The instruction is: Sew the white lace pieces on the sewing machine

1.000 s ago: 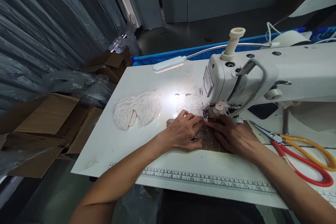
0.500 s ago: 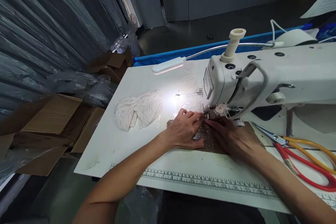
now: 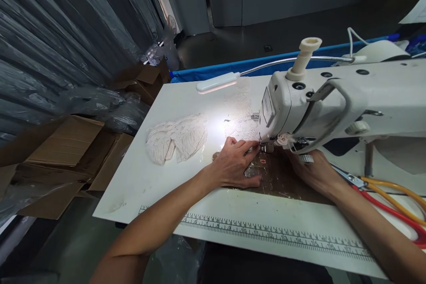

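Note:
A white sewing machine [image 3: 279,102] stands on the right, its presser foot [image 3: 266,147] low over a brown, shiny bed plate [image 3: 282,182]. My left hand [image 3: 236,164] lies on that plate, thumb apart and fingers reaching to the left side of the foot. White lace trim [image 3: 242,128] runs just behind these fingertips; whether they touch it is unclear. Right of the foot, my right hand [image 3: 311,171] reaches under the machine head, with its fingertips hidden. A small red-and-white mark [image 3: 263,161] shows on the plate between my hands.
A bundle of white lace [image 3: 176,137] lies on the table [image 3: 149,191] at left. Scissors with red and orange handles [image 3: 382,186] lie at right. A lamp [image 3: 218,83] hangs above the lace. Open cardboard boxes [image 3: 66,142] stand on the left; a printed ruler [image 3: 253,230] lines the front edge.
My right hand has drawn away from the presser foot to the right, uncovering the plate and its small red mark. My left hand stays nearly in place. The view has shifted slightly.

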Motion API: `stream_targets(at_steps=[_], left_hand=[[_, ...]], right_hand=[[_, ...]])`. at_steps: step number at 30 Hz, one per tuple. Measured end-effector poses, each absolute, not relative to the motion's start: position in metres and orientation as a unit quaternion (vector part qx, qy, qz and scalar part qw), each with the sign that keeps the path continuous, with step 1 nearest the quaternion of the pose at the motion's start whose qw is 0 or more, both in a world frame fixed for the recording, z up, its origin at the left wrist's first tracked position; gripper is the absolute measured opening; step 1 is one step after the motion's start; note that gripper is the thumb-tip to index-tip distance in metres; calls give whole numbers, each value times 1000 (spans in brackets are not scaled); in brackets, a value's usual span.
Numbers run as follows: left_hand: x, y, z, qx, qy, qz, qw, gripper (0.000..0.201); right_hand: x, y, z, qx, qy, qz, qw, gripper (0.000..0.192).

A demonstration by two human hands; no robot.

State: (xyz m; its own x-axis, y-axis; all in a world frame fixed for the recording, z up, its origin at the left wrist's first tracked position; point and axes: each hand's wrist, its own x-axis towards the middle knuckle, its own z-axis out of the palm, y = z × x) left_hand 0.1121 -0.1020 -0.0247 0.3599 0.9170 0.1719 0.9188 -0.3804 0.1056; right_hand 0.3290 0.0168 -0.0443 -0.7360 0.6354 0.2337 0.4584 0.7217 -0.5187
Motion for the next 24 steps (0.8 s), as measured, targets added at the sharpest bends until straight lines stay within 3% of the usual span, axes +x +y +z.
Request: stream_targets(at_steps=[3, 6, 17, 21, 24], left_hand=[[114, -103, -23, -820, -564, -94, 6, 70], [114, -103, -21, -817, -571, -78, -4, 72], [110, -101, -30, -795, -590, -136, -37, 87], [117, -110, -34, -755, -644, -126, 17, 83], [113, -114, -33, -735, -667, -108, 53, 79]], right_hand=[[333, 0, -35, -308, -902, 244, 181, 42], [340, -18, -38, -320, -911, 197, 171, 47], [361, -12, -53, -293, -919, 130, 232, 34], [370, 1, -84, -254, -937, 104, 218, 38], [371, 11, -115, -203, -935, 95, 275, 54]])
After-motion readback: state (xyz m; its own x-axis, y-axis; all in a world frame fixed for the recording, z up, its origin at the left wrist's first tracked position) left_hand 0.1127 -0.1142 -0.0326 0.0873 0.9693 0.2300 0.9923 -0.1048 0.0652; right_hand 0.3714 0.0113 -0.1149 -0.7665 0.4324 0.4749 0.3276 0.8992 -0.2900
